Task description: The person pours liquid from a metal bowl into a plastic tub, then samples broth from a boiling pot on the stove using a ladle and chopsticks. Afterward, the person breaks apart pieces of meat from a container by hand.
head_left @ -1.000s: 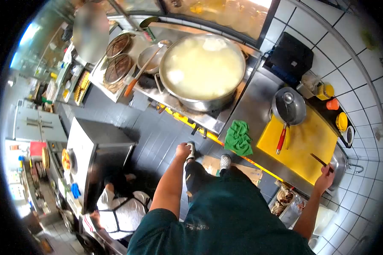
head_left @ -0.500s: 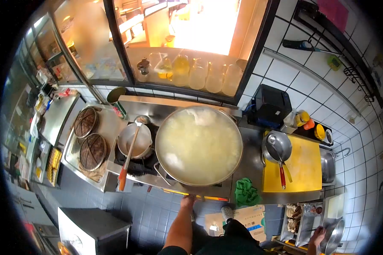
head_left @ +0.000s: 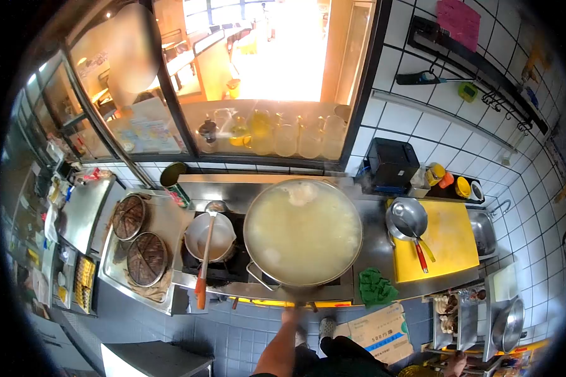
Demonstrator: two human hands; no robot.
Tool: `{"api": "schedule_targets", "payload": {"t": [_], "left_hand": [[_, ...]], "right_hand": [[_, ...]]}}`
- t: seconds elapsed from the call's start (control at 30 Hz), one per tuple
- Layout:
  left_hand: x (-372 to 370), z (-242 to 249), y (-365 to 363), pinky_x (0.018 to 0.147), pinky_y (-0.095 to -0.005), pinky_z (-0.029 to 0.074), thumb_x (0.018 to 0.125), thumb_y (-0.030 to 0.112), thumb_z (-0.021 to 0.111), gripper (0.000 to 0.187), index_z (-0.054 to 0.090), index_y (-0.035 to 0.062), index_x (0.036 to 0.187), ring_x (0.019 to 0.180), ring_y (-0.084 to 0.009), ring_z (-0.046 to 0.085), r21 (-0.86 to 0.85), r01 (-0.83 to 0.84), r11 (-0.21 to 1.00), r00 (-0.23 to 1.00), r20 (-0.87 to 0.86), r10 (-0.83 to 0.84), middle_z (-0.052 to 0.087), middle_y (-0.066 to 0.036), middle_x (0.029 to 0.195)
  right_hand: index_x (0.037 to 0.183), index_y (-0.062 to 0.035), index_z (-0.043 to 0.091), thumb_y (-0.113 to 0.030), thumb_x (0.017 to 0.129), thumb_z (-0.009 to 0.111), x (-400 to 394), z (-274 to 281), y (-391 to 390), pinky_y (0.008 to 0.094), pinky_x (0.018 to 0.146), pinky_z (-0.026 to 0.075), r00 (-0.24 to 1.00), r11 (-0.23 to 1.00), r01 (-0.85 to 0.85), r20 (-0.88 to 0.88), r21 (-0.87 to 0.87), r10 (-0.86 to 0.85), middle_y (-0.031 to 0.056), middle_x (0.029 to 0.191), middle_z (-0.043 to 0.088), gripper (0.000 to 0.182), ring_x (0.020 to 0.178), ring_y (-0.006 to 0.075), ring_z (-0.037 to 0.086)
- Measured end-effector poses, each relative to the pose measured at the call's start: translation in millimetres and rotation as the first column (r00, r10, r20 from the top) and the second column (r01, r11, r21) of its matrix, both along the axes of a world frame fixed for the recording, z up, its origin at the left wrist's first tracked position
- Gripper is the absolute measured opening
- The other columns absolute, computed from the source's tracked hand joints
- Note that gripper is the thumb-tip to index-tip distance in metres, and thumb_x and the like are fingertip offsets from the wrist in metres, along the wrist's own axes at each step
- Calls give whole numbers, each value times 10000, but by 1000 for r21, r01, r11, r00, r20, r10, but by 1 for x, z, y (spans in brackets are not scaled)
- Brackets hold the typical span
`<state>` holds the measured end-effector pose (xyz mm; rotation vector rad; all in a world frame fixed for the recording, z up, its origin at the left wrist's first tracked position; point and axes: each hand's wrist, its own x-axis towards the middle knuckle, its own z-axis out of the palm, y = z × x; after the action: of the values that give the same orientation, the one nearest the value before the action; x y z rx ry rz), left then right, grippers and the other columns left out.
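My left hand (head_left: 289,314) reaches to the stove's front edge, below the big round pot (head_left: 303,232) of cloudy, pale yellow liquid. Blur and the edge hide its fingers. At the bottom right, my right hand (head_left: 456,364) is low beside the shelves, near a yellow round item (head_left: 418,371); whether it holds anything is unclear. A pale lump floats near the pot's far rim. Left of the pot, a smaller pot (head_left: 210,237) sits on a burner, with an orange-handled ladle (head_left: 201,286) lying across it.
Two dark woven lids (head_left: 147,259) lie on the left counter. A metal pan (head_left: 407,218) stands by the yellow board (head_left: 449,251), near a green cloth (head_left: 376,286). Cardboard (head_left: 380,333) covers part of the floor. Jugs (head_left: 286,138) line the window. A metal bowl (head_left: 508,323) is at right.
The view has shifted, so the counter appears lower. My right hand has moved down and left, away from the metal bowl. My left hand remains at the stove's front.
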<state>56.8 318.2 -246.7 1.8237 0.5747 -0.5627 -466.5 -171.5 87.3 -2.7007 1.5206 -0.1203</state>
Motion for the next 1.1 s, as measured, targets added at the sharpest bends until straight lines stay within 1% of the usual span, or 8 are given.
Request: {"api": "schedule_targets", "payload": {"t": [0.17, 0.3, 0.37, 0.47, 0.57, 0.73, 0.83, 1.1], "left_hand": [[-35, 122, 73, 1052, -424, 413, 852, 461, 610, 642, 559, -5, 1291, 1246, -349, 528, 378, 623, 685, 772, -155, -616, 567, -215, 1324], [-72, 203, 121, 974, -441, 466, 834, 318, 651, 596, 520, -3, 1318, 1138, -392, 571, 554, 390, 736, 887, -9, -463, 606, -220, 1226], [-78, 252, 135, 921, -476, 480, 825, 271, 647, 550, 535, -9, 1285, 1076, -409, 580, 631, 258, 731, 921, 69, -384, 606, -236, 1165], [-91, 280, 156, 922, -507, 461, 801, 115, 653, 576, 465, -52, 1319, 1046, -466, 545, 726, -61, 685, 740, 493, -457, 563, -289, 1134], [-85, 351, 142, 995, -494, 413, 788, 84, 656, 641, 402, -68, 1356, 1121, -474, 490, 712, -209, 671, 754, 554, -354, 497, -305, 1239], [-50, 381, 154, 1059, -499, 354, 776, 82, 665, 698, 362, -72, 1386, 1228, -468, 424, 759, -372, 535, 762, 579, -292, 440, -294, 1337], [-15, 382, 173, 1085, -504, 331, 766, 110, 675, 739, 352, -48, 1412, 1299, -462, 380, 792, -345, 504, 775, 543, -323, 418, -290, 1384], [81, 354, 204, 1007, -478, 442, 807, 158, 612, 748, 302, 78, 1483, 1247, -378, 481, 947, -27, 319, 910, 155, -385, 492, -208, 1337]], "right_hand": [[910, 10, 631, -276, 905, 604, 100, -35, 38, 466, 666, 479, 977, 922, -61, -166, 383, 134, 188, 815, 624, 287, 752, 365, 614], [758, 6, 642, -300, 877, 590, 159, -71, 53, 541, 686, 437, 884, 781, -418, 10, 465, 467, 243, 717, 605, 332, 777, 442, 586], [939, -20, 671, -182, 939, 500, 190, -69, 52, 481, 823, 468, 673, 679, -460, -274, 572, 687, 229, 961, 647, 236, 1001, 391, 592], [882, -7, 662, -266, 919, 573, 198, -105, 45, 496, 687, 487, 834, 620, -507, 160, 598, 528, 264, 824, 621, 276, 789, 441, 607], [858, -36, 693, -308, 890, 614, 189, -197, 3, 477, 694, 517, 840, 576, -490, 178, 654, 512, 197, 805, 664, 285, 777, 392, 651], [849, -63, 687, -232, 885, 605, 225, -144, 6, 434, 659, 528, 787, 586, -503, 57, 635, 614, 164, 753, 667, 191, 713, 350, 660], [859, -74, 689, -239, 895, 592, 192, -231, -39, 426, 651, 528, 860, 495, -438, 189, 751, 474, 161, 756, 671, 194, 714, 334, 665], [888, -26, 684, -290, 897, 591, 183, -108, 51, 471, 692, 521, 886, 727, -337, -61, 598, 461, 184, 815, 684, 281, 767, 377, 661]]}}
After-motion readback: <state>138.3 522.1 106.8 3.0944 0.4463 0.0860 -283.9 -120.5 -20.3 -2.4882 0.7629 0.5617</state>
